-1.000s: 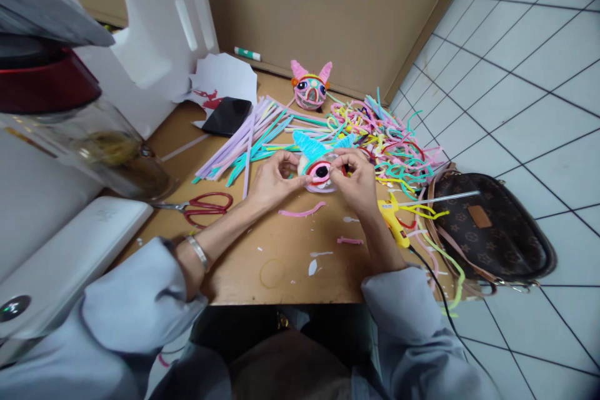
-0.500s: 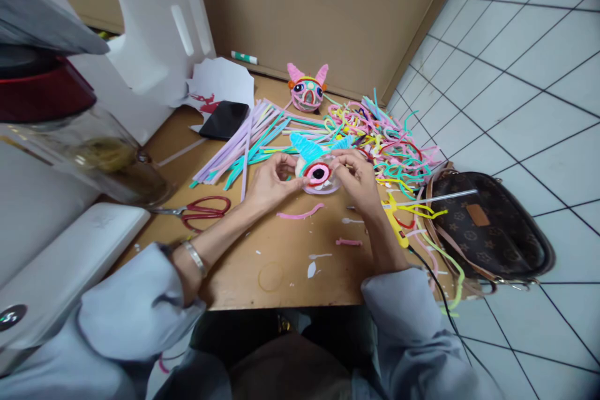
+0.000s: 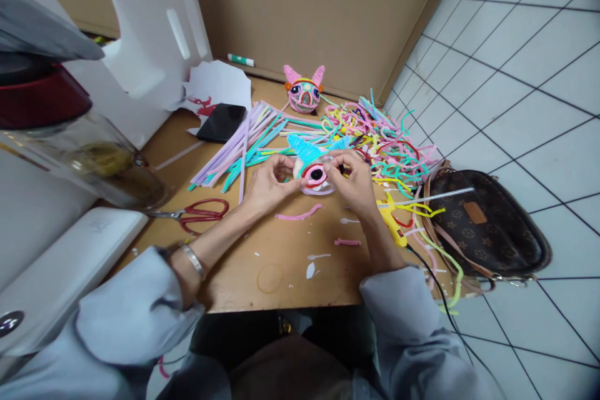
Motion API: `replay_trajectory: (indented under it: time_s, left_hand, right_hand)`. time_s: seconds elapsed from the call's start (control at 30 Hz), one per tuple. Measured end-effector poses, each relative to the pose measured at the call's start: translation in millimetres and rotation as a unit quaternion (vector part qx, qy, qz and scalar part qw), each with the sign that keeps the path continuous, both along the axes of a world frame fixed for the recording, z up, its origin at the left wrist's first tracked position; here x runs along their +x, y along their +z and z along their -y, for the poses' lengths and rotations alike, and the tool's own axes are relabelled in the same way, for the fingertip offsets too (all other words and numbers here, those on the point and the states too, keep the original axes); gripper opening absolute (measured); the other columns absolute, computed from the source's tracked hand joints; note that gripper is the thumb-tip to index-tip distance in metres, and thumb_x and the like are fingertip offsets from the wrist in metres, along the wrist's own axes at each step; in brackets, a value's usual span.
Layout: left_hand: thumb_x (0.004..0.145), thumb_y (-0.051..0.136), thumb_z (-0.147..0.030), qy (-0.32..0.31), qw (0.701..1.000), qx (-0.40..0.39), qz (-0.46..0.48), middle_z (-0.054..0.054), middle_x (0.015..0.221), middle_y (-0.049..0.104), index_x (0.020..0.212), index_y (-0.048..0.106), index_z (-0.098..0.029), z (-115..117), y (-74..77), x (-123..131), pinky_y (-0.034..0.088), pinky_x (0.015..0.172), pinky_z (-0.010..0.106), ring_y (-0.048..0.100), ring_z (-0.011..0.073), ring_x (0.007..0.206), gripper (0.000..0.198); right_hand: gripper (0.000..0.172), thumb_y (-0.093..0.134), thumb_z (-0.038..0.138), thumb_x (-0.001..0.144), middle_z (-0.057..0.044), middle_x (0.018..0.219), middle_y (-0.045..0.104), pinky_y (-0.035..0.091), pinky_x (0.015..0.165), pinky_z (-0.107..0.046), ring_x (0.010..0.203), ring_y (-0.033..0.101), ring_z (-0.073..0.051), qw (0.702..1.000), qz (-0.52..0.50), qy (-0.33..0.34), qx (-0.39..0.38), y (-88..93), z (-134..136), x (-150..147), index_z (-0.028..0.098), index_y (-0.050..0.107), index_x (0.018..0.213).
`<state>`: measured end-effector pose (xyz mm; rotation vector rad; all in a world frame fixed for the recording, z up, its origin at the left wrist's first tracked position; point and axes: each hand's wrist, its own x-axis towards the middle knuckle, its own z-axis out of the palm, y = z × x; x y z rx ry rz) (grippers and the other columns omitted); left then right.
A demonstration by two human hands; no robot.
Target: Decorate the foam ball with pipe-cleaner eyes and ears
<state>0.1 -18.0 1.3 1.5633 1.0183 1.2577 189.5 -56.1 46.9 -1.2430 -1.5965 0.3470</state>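
Between my hands is a pipe-cleaner animal head (image 3: 320, 190) with blue ears and a clear round body. A round eye (image 3: 316, 174) of red, pink and black faces me on its front. My left hand (image 3: 270, 182) grips its left side, thumb by the eye's lower edge. Thumb and fingers of my right hand (image 3: 352, 176) are closed on its right side, at the eye's upper right edge; whether they pinch some small piece there is hidden. A pink pipe-cleaner piece (image 3: 300, 213) lies just in front of it.
Behind stands a finished-looking pink-eared head (image 3: 304, 95). Bundled pipe cleaners (image 3: 234, 144) and a tangled heap (image 3: 394, 150) lie around it. Red-handled scissors (image 3: 204, 212) and a phone (image 3: 221, 122) are left. A yellow glue gun (image 3: 392, 220) with a cord and a brown bag (image 3: 487, 225) are right.
My right hand has shifted slightly left, its fingertips now closer to the eye's upper right edge. My left hand keeps its hold; the whole view has moved slightly.
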Motion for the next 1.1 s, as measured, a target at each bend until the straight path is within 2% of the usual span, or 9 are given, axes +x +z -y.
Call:
replay_trajectory:
  time_s: [0.23, 0.47, 0.8, 1.1]
  left_hand:
    - [0.056, 0.088, -0.053, -0.002, 1.0, 0.003, 0.005, 0.004, 0.087, 0.072, 0.085, 0.058, -0.02, -0.9, -3.2, 0.2, 0.051, 0.075, 0.033, 0.068, 0.0185, 0.079, 0.054]
    - [0.056, 0.089, -0.053, -0.003, 1.0, 0.001, 0.006, 0.004, 0.089, 0.072, 0.086, 0.058, -0.02, 0.4, -1.6, -0.4, 0.05, 0.074, 0.032, 0.067, 0.0185, 0.08, 0.055]
    - [0.052, 0.09, -0.053, 0.0, 1.0, -0.005, 0.016, 0.003, 0.085, 0.07, 0.082, 0.056, -0.02, 2.4, 3.1, 0.6, 0.049, 0.071, 0.03, 0.065, 0.0169, 0.076, 0.056]
    - [0.052, 0.091, -0.052, 0.006, 1.0, -0.008, 0.028, 0.002, 0.083, 0.07, 0.081, 0.057, -0.021, 3.3, 3.7, 2.0, 0.052, 0.07, 0.031, 0.066, 0.0175, 0.075, 0.055]
  right_hand:
    - [0.017, 0.058, 0.029, 0.088, -0.004, 0.093, 0.07, 0.049, 0.091, -0.036, 0.098, 0.065, -0.02, 1.0, 0.022, 0.007, -0.006, 2.2, 1.9, 1.0, 0.024, 0.063, 0.072]
    - [0.008, 0.066, 0.022, 0.075, -0.004, 0.092, 0.068, 0.049, 0.095, -0.039, 0.105, 0.064, -0.023, 0.999, 0.041, 0.02, -0.01, 6.1, 3.0, 1.4, 0.024, 0.063, 0.068]
    - [0.012, 0.065, 0.021, 0.076, -0.006, 0.1, 0.068, 0.048, 0.097, -0.04, 0.11, 0.063, -0.023, 0.999, 0.026, 0.003, -0.022, 1.3, 0.9, 0.4, 0.022, 0.064, 0.065]
    - [0.013, 0.065, 0.021, 0.076, -0.005, 0.099, 0.069, 0.049, 0.095, -0.039, 0.106, 0.065, -0.023, 1.0, 0.016, -0.007, -0.021, 0.0, -0.1, -1.0, 0.023, 0.062, 0.064]
